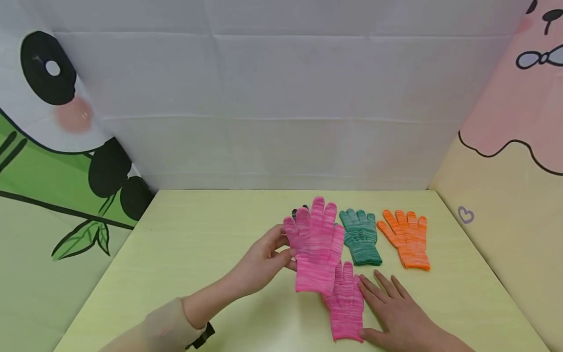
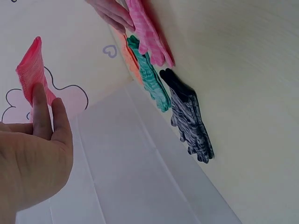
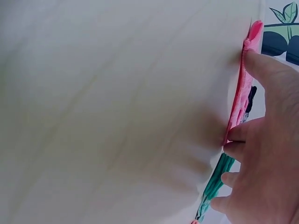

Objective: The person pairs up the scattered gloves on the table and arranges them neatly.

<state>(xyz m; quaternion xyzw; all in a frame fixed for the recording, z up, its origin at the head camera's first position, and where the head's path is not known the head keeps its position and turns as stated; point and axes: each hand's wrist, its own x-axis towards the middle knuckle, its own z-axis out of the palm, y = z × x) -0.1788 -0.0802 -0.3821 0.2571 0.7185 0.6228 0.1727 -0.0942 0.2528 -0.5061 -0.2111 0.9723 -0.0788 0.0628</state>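
My left hand [image 1: 264, 261] pinches the side edge of a pink knitted glove [image 1: 315, 252] and holds it raised above the table, fingers of the glove pointing up. In the left wrist view the thumb and fingers of my left hand [image 2: 39, 158] meet at this glove [image 2: 32, 70]. A second pink glove [image 1: 346, 313] lies flat below, its upper part partly covered by the raised one. With fingers spread, my right hand [image 1: 396, 310] touches its right edge. The right wrist view shows fingertips of my right hand [image 3: 266, 140] against the lying pink glove [image 3: 242, 88].
Behind lie a green glove [image 1: 361, 239] and an orange glove [image 1: 408, 239] on the pale table [image 1: 211, 220]. A black-and-grey glove [image 2: 187, 116] lies left of the green one, mostly hidden in the head view. A white back wall [image 1: 281, 146] and printed side panels border the table.
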